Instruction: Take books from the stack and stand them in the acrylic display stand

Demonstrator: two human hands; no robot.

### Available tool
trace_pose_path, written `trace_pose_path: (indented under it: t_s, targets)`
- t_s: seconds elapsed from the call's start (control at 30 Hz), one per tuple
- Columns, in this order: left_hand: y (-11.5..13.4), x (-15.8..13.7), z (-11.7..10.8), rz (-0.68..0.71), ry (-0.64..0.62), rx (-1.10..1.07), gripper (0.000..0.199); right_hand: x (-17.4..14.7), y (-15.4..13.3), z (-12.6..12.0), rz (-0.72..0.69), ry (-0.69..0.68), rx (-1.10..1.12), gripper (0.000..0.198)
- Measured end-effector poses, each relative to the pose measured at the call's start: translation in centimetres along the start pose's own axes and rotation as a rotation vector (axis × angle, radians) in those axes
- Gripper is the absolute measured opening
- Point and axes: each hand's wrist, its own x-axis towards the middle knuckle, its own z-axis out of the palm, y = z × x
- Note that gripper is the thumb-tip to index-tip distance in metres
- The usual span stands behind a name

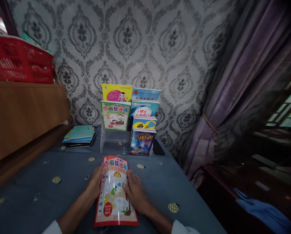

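Left hand (pixel 96 181), right hand (pixel 137 193): one glossy red-bordered paperback (pixel 115 200)

Left fingers close round one edge, tips mostly hidden; right thumb's on the cover, fingers nearly straight along the other edge. Cover's bowing, so I'd squeeze lightly, evenly. Below the fingers, blue-grey cloth-covered worktop (pixel 69 172); just beyond, a clear plastic book rack (pixel 115 148).

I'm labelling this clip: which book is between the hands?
The red-bordered book, with the left hand and right hand at its sides. The others stand in the clear rack or lie in the stack to its left.
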Motion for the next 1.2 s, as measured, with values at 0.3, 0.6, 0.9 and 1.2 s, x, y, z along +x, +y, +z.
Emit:
trace_pose_path:
  t_s: [0.3,0.6,0.9,1.2]
  targets:
    - [3.2,-0.6,6.1,0.261,-0.069,0.027,0.053,2.9,-4.8,-3.1,-0.038,0.023,0.736,0.068]
    - [4.9,-3.6,1.9,0.597,-0.223,0.565,0.085,2.1,-5.5,-4.5,-0.283,0.135,0.405,0.096]
    - [8.2,-1.7,-2.6,0.428,-0.506,0.978,0.094,2.8,-3.8,-6.8,-0.166,0.178,0.348,0.06]
    - [11.3,1.1,-2.4,0.538,-0.402,1.102,0.078,6.3,-5.4,-8.9,-0.216,0.072,0.407,0.031]
